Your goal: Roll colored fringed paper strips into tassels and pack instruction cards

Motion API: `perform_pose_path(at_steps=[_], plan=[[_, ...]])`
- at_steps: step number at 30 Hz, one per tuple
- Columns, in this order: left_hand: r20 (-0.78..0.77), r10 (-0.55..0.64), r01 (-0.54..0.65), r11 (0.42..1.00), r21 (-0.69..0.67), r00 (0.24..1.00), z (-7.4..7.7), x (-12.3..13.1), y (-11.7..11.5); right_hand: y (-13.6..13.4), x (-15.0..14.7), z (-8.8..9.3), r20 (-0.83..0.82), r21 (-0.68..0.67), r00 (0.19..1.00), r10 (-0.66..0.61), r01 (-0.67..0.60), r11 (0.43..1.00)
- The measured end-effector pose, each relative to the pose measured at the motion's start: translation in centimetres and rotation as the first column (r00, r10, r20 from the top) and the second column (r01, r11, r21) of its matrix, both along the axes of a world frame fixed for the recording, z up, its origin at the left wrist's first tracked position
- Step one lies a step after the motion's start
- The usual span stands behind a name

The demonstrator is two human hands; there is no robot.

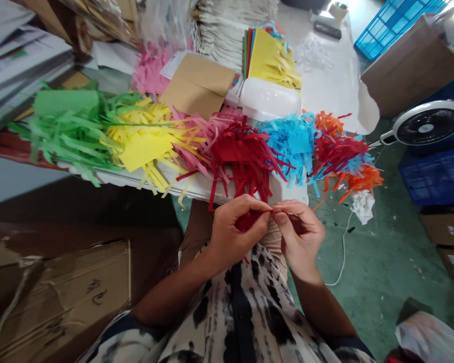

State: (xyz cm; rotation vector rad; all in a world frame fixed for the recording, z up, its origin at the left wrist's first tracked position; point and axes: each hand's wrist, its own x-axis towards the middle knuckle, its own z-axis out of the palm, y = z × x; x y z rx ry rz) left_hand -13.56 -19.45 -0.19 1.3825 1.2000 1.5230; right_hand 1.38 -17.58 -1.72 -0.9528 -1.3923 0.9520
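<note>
A green floor spreads out below a long white board (it may be a table top, but its legs do not show), and a big brown cardboard box sits close by on the left of the view. A round white fan and a blue plastic crate are off to the right. On the board lies a long row of paper fringe bunches in green, yellow, pink, red, blue and orange, with a white plastic box and a tan paper envelope just behind them. A person in a black and white top sits at the board's edge, with both hands held up just below the row. The right hand is curled shut around a small red paper bunch, and the left hand pinches the top of that bunch, its fingertips up against the right hand. The step in hand looks like gathering thin red strips at one end, and such thin strips call for a firm pinch from both hands and slow fingers
</note>
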Motion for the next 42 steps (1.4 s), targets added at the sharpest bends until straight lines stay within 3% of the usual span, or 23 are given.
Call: perform_pose_path(at_steps=[7,12,15,22,33,42], plan=[[-0.104,0.015,-0.006,0.997,0.082,0.994,-0.2,0.3,-0.2,-0.2,0.1,0.0,0.016,-0.067,0.998,-0.052,0.053,0.996],[-0.107,0.033,-0.028,0.998,0.047,0.994,-0.2,0.2,0.0,-0.2,0.1,0.2,0.140,0.105,0.989,-0.054,0.040,0.994],[-0.122,0.023,-0.014,0.997,0.079,0.992,-0.1,0.3,0.1,-0.2,-0.1,0.2,0.149,0.119,0.985,-0.091,0.073,0.990],[0.061,-0.050,0.060,0.984,-0.165,0.997,0.3,0.3,0.2,0.0,-0.2,-0.1,0.057,-0.048,0.992,-0.114,0.116,0.992],[0.035,-0.023,0.027,0.994,-0.104,0.999,0.2,0.7,0.6,0.3,0.4,0.3,0.108,-0.042,0.992,-0.061,0.066,0.997],[0.197,-0.103,0.148,0.962,-0.231,0.975,-0.3,0.2,0.7,0.7,0.8,0.4,0.090,-0.060,0.992,-0.085,0.091,0.994]])
